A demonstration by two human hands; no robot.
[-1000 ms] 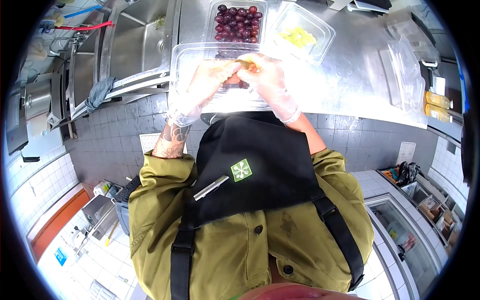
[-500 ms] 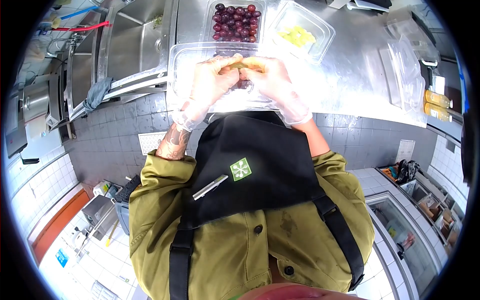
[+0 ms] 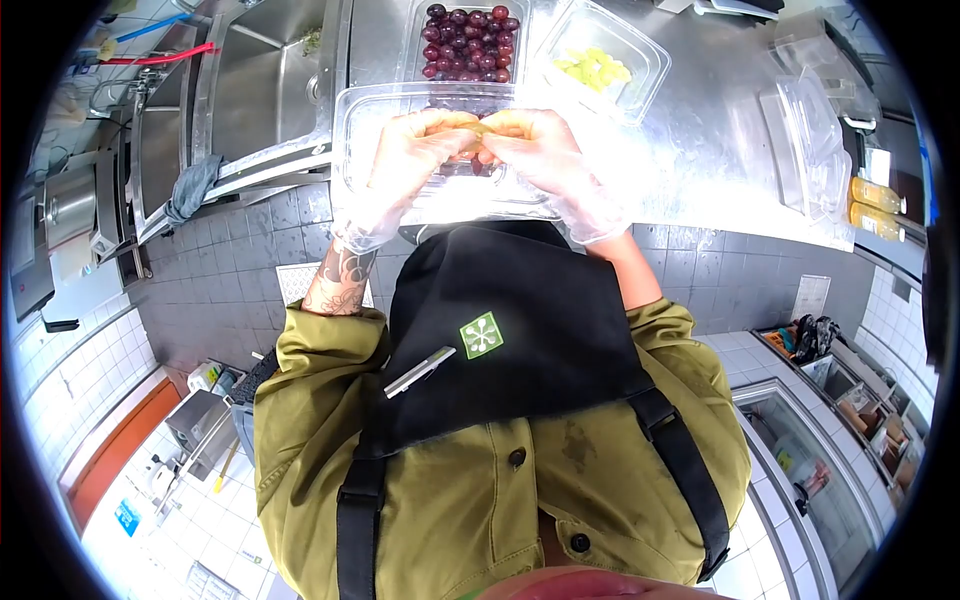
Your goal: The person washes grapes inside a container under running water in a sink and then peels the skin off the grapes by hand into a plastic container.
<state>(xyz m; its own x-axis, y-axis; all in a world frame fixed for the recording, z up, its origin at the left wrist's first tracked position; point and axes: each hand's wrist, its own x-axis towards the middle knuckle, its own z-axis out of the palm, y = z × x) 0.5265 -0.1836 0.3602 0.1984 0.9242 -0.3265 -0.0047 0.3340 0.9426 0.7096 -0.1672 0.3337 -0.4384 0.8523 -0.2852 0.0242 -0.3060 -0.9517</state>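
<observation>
Both hands wear clear gloves and meet over a clear plastic container (image 3: 350, 120) at the counter's front edge. My left hand (image 3: 420, 150) is closed, its thumb and fingertips pinching a small yellowish-green piece, which looks like a grape. From the other side, my right hand (image 3: 540, 155) pinches the same piece; the fingers mostly hide it. Below the fingertips, a few dark red pieces show inside the container. Behind it stands a clear tub (image 3: 409, 45) of whole red grapes (image 3: 465, 45). To its right, another clear tub (image 3: 648, 75) holds pale green pieces (image 3: 592, 70).
A steel sink (image 3: 265, 90) lies left of the counter (image 3: 720, 150), with a grey cloth (image 3: 195, 187) over its front edge. Stacked clear plastic containers (image 3: 810, 150) stand at the right end. Beyond them are yellow bottles (image 3: 877, 195).
Both hands have shifted slightly, with the wrists a little further apart and the fingertips still together. The greenish piece between them shows less clearly. The tubs stay in place.
</observation>
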